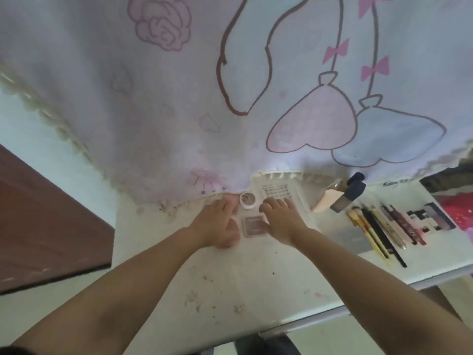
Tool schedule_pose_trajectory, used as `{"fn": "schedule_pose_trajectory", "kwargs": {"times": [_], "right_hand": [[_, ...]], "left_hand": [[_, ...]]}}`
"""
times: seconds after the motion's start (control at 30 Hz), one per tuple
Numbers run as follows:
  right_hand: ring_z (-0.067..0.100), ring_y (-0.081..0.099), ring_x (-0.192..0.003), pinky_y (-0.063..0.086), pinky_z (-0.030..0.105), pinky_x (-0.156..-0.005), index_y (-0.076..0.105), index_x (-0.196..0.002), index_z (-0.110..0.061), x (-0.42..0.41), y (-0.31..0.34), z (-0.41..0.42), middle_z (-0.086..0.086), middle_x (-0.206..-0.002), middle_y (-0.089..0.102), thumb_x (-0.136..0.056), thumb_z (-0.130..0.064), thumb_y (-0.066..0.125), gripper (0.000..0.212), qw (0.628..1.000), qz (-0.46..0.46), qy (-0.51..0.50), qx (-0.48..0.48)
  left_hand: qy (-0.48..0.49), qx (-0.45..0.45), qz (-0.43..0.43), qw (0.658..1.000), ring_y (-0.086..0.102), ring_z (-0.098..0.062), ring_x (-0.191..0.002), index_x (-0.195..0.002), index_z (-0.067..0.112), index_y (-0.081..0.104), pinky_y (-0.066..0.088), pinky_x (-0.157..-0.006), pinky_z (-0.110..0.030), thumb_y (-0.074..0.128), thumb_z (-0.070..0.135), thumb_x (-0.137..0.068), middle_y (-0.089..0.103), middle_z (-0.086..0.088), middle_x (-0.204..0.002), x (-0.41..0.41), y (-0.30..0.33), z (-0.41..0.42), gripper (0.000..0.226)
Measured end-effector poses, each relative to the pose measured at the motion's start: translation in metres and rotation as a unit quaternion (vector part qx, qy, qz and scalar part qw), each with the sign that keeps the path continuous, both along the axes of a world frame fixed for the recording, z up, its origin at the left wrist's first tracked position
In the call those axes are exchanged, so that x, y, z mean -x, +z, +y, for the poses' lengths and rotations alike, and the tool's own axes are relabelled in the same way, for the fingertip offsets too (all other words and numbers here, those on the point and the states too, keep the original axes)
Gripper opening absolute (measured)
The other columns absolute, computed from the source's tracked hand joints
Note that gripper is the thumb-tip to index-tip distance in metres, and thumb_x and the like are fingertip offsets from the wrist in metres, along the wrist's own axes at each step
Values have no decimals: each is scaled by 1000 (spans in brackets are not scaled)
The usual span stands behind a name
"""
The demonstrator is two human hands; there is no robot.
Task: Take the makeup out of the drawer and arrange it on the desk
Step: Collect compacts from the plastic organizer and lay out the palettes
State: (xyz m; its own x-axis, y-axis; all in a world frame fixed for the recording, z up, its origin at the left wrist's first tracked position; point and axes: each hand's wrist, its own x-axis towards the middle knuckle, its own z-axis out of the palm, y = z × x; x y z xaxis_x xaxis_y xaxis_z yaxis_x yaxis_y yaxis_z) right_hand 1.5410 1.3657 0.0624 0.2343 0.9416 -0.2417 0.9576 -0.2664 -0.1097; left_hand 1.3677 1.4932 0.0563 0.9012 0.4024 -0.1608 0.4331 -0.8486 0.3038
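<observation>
**Hands flank compacts at the desk's back edge**

Left hand (217,222) and right hand (280,221) rest flat, fingers relaxed, holding nothing, beside a square mauve compact (253,226) and round white jar (247,200) on the scuffed white desk (256,278). Slim brushes (376,231) lie toward the right edge.

No text can be read. The lid of the small round jar (247,200) carries dark marks, too blurred to make out. The white palette (277,192) behind it shows a grid of small squares, with no legible letters or numbers.
</observation>
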Motion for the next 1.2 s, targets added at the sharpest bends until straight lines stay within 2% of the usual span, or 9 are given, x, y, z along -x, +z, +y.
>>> {"fn": "schedule_pose_trajectory", "kwargs": {"times": [0.13,0.23,0.37,0.47,0.6,0.8,0.93,1.1,1.2], "right_hand": [[23,36,-132,15,45,-113,46,-132,-20,15,22,-38,1,-143,41,-98,-44,34,43,982,-71,-146,-92],[22,30,-137,13,51,-115,38,-137,-22,43,28,-89,3,-147,36,-99,-44,27,45,950,-111,-271,-111],[21,6,-147,-6,52,-114,17,-147,-30,95,20,-183,2,-158,13,-97,-50,11,54,897,-107,-427,-53],[20,-3,-147,-10,52,-112,7,-150,-31,153,6,-264,1,-160,2,-97,-50,8,56,837,-90,-540,-11],[20,-9,-147,-10,54,-113,2,-151,-29,253,-17,-358,1,-160,-6,-98,-50,11,58,736,-42,-676,20],[20,-8,-146,-8,56,-113,3,-151,-29,420,-43,-437,1,-160,-5,-99,-49,13,56,565,55,-822,33],[19,-10,-146,-7,55,-114,0,-151,-30,528,-56,-479,0,-160,-7,-98,-51,10,57,470,100,-876,35],[19,-7,-147,-5,54,-114,0,-151,-29,658,-61,-543,1,-160,-5,-98,-52,9,57,393,121,-911,23],[21,-3,-147,0,53,-115,4,-151,-28,729,-58,-584,2,-160,0,-99,-51,10,57,331,120,-936,9]], "left_hand": [[-81,-55,-61,993,48,-28,-112,-124,10,46,35,-85,-34,49,38,-93,51,-10,-123,-17,27,-5,42],[-162,-107,-84,977,42,-22,-123,-129,14,45,31,-99,-35,41,43,-95,49,-4,-132,-29,35,-37,45],[-265,-89,-90,956,26,-19,-137,-142,19,33,20,-112,-38,31,49,-97,35,-2,-147,-34,34,-118,54],[-369,-63,-43,926,10,-20,-144,-148,19,18,10,-116,-44,27,47,-98,19,-4,-155,-26,25,-193,58],[-496,-71,15,865,-1,-23,-146,-151,19,7,4,-117,-47,22,50,-98,5,-6,-158,10,7,-298,63],[-646,-104,84,751,-6,-21,-146,-151,19,4,-2,-114,-50,20,51,-97,2,-6,-159,106,-21,-427,64],[-712,-126,102,683,-6,-21,-146,-151,19,3,-3,-115,-52,19,52,-97,3,-5,-159,184,-37,-499,65],[-757,-129,115,630,-5,-21,-146,-150,20,4,-3,-115,-51,21,52,-97,3,-6,-159,293,-46,-594,65],[-794,-128,115,583,-4,-21,-146,-151,20,4,-3,-114,-52,22,52,-97,3,-5,-159,363,-45,-656,65]]}}
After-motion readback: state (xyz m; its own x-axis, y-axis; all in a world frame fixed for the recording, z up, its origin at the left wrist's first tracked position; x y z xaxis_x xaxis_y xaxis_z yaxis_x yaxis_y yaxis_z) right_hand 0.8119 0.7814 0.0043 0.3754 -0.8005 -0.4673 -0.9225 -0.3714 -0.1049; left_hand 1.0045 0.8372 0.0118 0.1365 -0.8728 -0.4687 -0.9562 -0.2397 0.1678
